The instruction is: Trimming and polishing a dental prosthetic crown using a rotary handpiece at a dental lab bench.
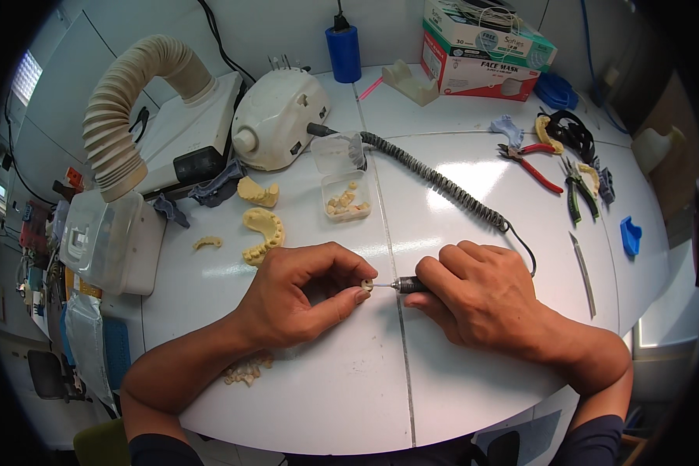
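Observation:
Between the thumb and fingertips of my left hand (pixel 307 291) is a small pale dental crown (pixel 367 286), pinched over the middle of the white table. My right hand (pixel 474 299) wraps round the dark body of a rotary handpiece (pixel 410 285), which points left. Its thin metal bur reaches the crown and seems to touch it. From the handpiece a thin cord leads to a coiled black cable (pixel 443 182). Beyond my left hand lie two yellow plaster dental models (pixel 264 229). A clear open box (pixel 346 198) holds several small tooth-coloured pieces.
A white control unit (pixel 279 116) and a ribbed suction hose (pixel 120 116) stand at the back left. Red-handled pliers (pixel 532 165), green-handled pliers (pixel 579 190) and a slim metal knife (pixel 582 276) lie to the right. Tooth-coloured scraps (pixel 247 369) sit by my left forearm. Mask boxes (pixel 481 66) are stacked behind.

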Demonstrator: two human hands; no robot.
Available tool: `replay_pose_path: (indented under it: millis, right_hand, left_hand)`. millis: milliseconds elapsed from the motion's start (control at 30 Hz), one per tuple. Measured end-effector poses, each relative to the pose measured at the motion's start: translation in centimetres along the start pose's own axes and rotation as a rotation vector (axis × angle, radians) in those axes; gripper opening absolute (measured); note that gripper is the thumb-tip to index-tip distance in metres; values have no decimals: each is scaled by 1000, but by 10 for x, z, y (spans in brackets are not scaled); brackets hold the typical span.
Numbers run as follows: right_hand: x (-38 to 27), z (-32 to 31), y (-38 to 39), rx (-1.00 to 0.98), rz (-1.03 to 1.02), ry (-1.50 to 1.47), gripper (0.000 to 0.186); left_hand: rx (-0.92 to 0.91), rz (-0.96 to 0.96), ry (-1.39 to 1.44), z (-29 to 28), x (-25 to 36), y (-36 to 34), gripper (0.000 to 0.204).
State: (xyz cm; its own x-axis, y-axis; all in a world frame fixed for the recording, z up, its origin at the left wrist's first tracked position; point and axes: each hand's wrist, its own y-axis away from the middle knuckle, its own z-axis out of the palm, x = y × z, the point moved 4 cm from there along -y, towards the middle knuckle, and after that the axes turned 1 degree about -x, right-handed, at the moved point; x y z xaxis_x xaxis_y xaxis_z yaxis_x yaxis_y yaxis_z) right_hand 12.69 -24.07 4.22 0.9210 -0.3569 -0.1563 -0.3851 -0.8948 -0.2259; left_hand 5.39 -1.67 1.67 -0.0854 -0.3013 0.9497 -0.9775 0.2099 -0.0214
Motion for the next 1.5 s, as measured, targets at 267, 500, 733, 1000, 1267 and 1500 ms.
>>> replay_pose_path:
  millis: [267, 500, 733, 1000, 1267, 1500]
  right_hand:
    - [0, 0, 0, -5, 3, 0, 35]
    - [0, 0, 0, 4, 13, -10, 35]
    - [0, -1, 0, -12, 14, -5, 35]
    - [1, 1, 0, 14, 35, -8, 35]
    - [1, 0, 0, 2, 8, -3, 36]
    - [1, 0, 0, -6, 23, -6, 36]
  left_hand:
    - [-10, -6, -3, -1, 0, 0, 19]
    - [17, 7, 43, 1, -5, 0, 19]
    - [-11, -15, 41, -1, -2, 1, 17]
    - [-11, -26, 38, -1, -1, 0, 18]
    - [-10, -24, 35, -1, -3, 1, 18]
    - [17, -30, 78, 1, -5, 1, 20]
